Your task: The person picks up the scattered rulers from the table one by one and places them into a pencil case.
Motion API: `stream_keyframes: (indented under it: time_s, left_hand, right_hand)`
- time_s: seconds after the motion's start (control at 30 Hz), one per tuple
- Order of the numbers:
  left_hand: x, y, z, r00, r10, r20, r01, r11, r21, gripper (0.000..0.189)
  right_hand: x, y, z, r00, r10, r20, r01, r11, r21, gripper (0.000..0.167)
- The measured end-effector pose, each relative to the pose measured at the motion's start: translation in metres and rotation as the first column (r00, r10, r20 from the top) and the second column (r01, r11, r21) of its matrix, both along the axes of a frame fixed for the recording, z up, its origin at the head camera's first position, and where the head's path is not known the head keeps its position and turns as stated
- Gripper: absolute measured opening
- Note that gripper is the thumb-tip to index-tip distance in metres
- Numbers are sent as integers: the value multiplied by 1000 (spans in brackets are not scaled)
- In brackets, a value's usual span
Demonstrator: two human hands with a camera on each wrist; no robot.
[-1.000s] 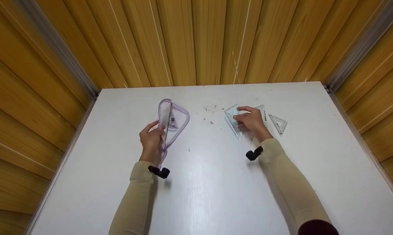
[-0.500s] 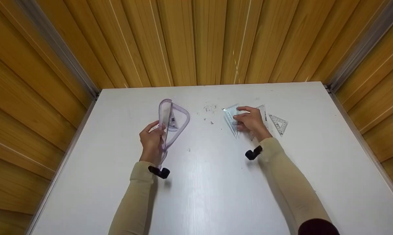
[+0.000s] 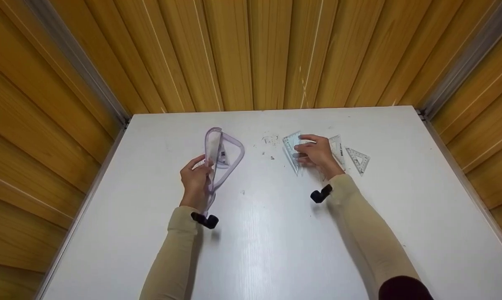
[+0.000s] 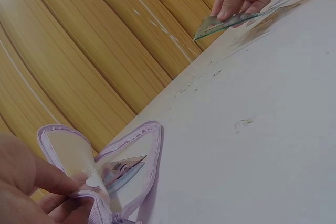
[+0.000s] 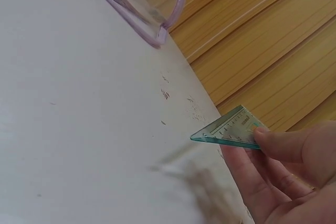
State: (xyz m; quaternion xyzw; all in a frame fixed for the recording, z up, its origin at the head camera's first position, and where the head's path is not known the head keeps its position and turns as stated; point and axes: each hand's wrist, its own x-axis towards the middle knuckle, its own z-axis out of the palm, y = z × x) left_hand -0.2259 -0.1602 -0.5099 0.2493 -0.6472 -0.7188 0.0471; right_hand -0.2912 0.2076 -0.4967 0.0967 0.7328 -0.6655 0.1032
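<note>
My left hand [image 3: 194, 179] grips one edge of a see-through zip pouch [image 3: 231, 171] with purple trim. In the left wrist view the pouch's mouth gapes [image 4: 157, 153], and clear pieces, probably drawing tools [image 4: 122, 170], lie inside. My right hand [image 3: 320, 155] pinches a clear set square [image 3: 290, 146] between thumb and fingers. Its teal edge and printed scale show in the right wrist view, where the set square [image 5: 231, 129] is tilted above the table. The fingers cover part of it.
On the white table [image 3: 251, 233], right of my right hand, lie a clear ruler-like piece [image 3: 338, 146], partly hidden, and a small triangular set square [image 3: 360, 160]. Dark marks or crumbs [image 3: 271, 139] dot the surface between the hands. Yellow wood-look panels [image 3: 267, 54] stand behind.
My right hand has shifted slightly left with the set square, away from the pieces on the table. My left hand and the pouch stay nearly in place.
</note>
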Motion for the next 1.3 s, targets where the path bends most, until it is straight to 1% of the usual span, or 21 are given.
stream_keyframes:
  time_s: [0.17,0.43,0.5,0.7,0.87,1.0,1.17,1.3]
  left_hand:
    - [0,1,0,1000,7,3,-7,1000,-3,40]
    - [2,-1,-1,1000,-4,-17,4,1000,7,43]
    - [2,-1,0,1000,-7,-13,7,1000,14,43]
    - [5,-1,2,1000,-8,8,8,1000,-6,41]
    - [7,1,2,1000,-5,-10,5,1000,8,40]
    - [9,1,2,1000,-1,-14,1,1000,12,40]
    - [7,2,1,1000,-1,-19,1,1000,5,39]
    - [5,2,3,999,14,-30,-14,1000,19,41]
  right_hand:
    - [-5,-5,0,1000,4,-1,-4,999,32,48]
    - [-15,-16,0,1000,-4,15,4,1000,4,47]
    - [-16,-20,1,1000,5,18,-5,1000,5,47]
    - [-19,-31,7,999,33,14,-33,999,9,47]
    - [-22,-40,8,999,50,-7,-50,999,-10,46]
    - [-24,-47,7,998,58,-1,-58,998,-28,46]
    - [-26,-56,7,998,67,13,-67,998,-21,46]
    - [-28,-66,8,997,73,-3,-73,997,-37,45]
